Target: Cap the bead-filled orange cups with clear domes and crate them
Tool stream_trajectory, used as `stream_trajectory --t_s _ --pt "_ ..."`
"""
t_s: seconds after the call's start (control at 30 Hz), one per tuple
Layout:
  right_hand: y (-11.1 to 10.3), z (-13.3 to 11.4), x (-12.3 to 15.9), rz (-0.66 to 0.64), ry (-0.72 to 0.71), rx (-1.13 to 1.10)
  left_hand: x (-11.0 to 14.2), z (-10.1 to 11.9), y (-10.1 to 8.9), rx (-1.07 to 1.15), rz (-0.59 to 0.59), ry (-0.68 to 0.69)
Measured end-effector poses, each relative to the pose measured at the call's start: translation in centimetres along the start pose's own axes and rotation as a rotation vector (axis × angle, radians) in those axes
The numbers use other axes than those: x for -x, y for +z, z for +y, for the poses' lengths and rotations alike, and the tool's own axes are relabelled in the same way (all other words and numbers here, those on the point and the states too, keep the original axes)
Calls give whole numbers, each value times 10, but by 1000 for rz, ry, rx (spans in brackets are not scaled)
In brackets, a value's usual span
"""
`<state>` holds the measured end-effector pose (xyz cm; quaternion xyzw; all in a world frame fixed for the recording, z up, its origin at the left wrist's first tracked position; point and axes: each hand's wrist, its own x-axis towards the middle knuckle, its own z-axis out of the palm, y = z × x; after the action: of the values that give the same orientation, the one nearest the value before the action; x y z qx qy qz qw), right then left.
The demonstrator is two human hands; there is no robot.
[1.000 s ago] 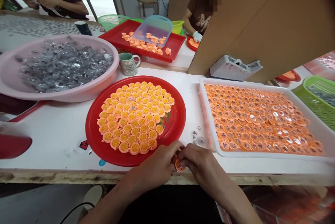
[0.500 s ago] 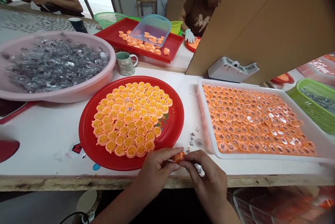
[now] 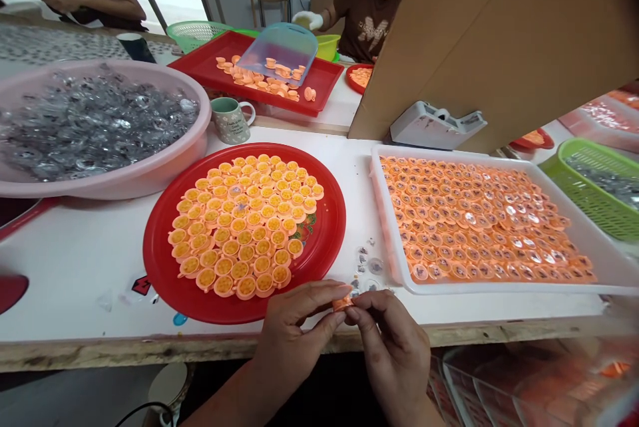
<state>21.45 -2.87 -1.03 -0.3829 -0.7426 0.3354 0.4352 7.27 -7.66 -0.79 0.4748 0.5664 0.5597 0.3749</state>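
Observation:
Between my fingertips, near the table's front edge, is a small orange toy cup (image 3: 341, 304). My left hand (image 3: 298, 327) pinches it from the left, and my right hand (image 3: 394, 337) grips its right side; both are closed. Fingers hide much of the cup. Left of it lies a round red tray (image 3: 327, 241) bearing many orange toy cups with yellow insides (image 3: 244, 236). On the right, a white tray (image 3: 399, 279) is filled with rows of orange pieces (image 3: 469, 227) under shiny clear covers. Small clear discs and dark bits (image 3: 375, 265) lie just beyond my right hand.
A pink basin (image 3: 187, 164) full of clear plastic pieces stands at the left, beside a green mug (image 3: 230, 122). Behind are a red rectangular tray (image 3: 327, 84) and a tape dispenser (image 3: 434, 126) against a cardboard panel (image 3: 449, 28). Two people work across the table.
The view has shifted slightly. My hands keep the cup pinched, now turned a little so more of its side shows. The co-worker's gloved hand has risen from the small red tray toward the yellow-green bowl.

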Motion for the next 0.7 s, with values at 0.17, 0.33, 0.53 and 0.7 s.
stream_trajectory --t_s 0.17,0.33,0.53,0.7 --pt "6 7 4 -25 112 -80 -1 -3 -3 -56 -73 59" --pt "15 15 6 -134 291 -193 -2 -5 0 -121 -11 -9" --pt "14 23 -16 -158 364 -218 -21 1 9 4 60 -211" --pt "20 17 -22 -102 330 -226 -32 8 9 93 72 -292"
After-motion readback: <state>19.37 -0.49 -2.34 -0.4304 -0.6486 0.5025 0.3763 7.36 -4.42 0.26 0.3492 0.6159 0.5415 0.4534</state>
